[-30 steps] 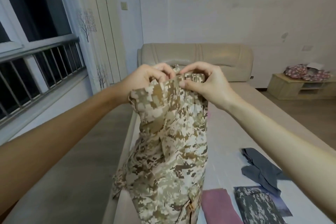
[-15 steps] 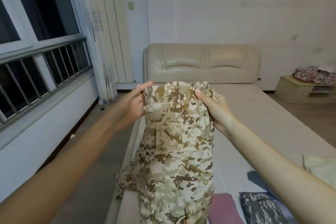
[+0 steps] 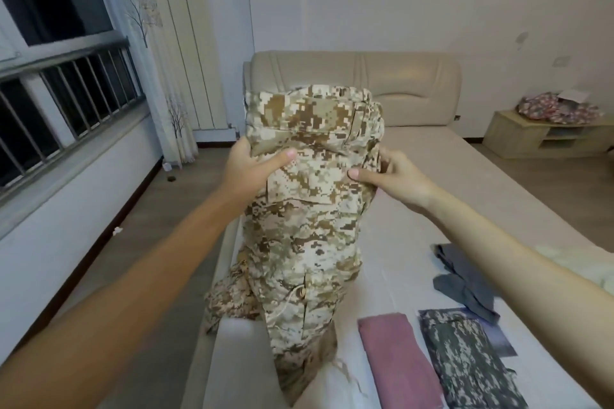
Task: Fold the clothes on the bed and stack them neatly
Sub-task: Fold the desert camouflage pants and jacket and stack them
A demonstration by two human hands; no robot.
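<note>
Lower on the trousers [image 3: 309, 242] now, left hand [image 3: 247, 169] and right hand [image 3: 395, 178] pinch its sides, straightening it; next, probably lay it on the bed [image 3: 471, 169] to fold.

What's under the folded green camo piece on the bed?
A blue-grey layer sticks out past the green camo piece at its far and right edges, lying on the bed. The rest is covered, so what it is cannot be told.

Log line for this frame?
left hand: grips tan camo trousers | right hand: grips them | legs: resting on bed | pink cloth: folded
</note>
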